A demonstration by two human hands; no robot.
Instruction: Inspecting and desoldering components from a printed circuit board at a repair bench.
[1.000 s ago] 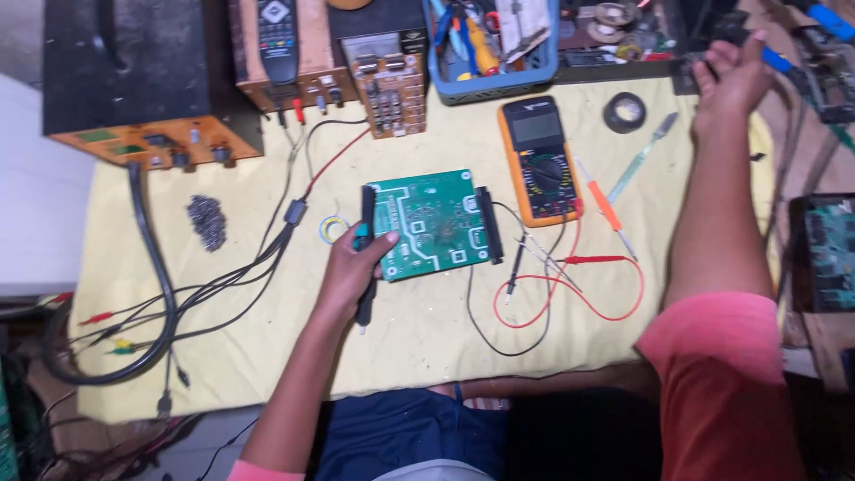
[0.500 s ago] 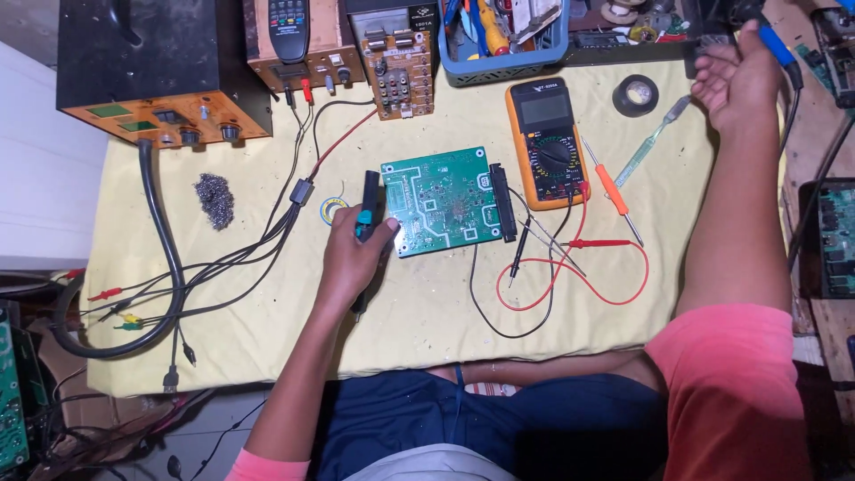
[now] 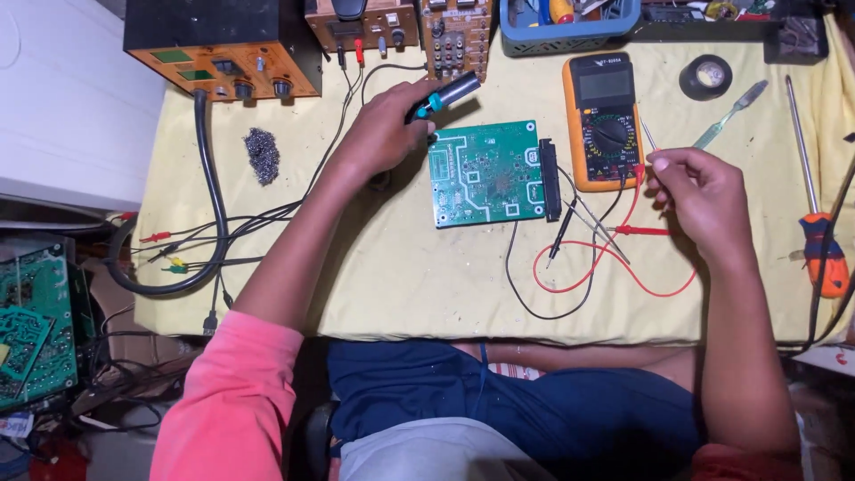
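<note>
1. Holding the soldering iron point(image 3: 445, 93) in my left hand point(image 3: 383, 134), I have my grip clamped round its dark handle, just beyond the far left corner of the green circuit board point(image 3: 488, 172).
2. My right hand point(image 3: 699, 191) pinches a thin wire-like piece point(image 3: 645, 138) between thumb and fingertips; I cannot tell what it is.
3. The board lies flat on the yellow-covered counter point(image 3: 401, 267), in the middle, just left of the orange multimeter point(image 3: 608, 120).
4. By my judgement the work is at an early point: the iron is lifted but not touching the board, and the multimeter's red and black leads point(image 3: 614, 254) lie loose nearer to me.
5. My left arm reaches forward, wrist bent; my right forearm stretches up the right side, hand hovering near the multimeter.
</note>
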